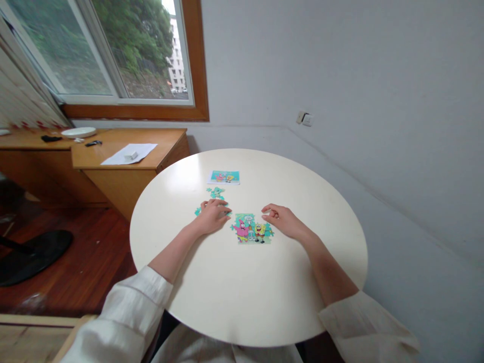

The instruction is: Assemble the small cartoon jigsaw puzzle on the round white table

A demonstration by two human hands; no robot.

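A partly joined cartoon jigsaw puzzle (251,232) lies flat on the round cream table (242,292), showing a pink starfish, a teal squid and a yellow sponge figure. Left of it, my left hand (215,214) reaches over loose teal puzzle pieces (197,211), its fingers apart and partly covering them. My right hand (279,218) hovers by the puzzle's upper right edge, fingers bent with a gap at the tips and nothing visible between them. Beyond my left hand lie more loose pieces (217,192). Farther back is a picture card (225,177) with similar figures.
A wooden desk (170,138) stands at the back left, bearing a white sheet of paper (145,149), a small white box (130,156) and a round white lid-like object (78,132). A white wall (408,151) borders the table on the right.
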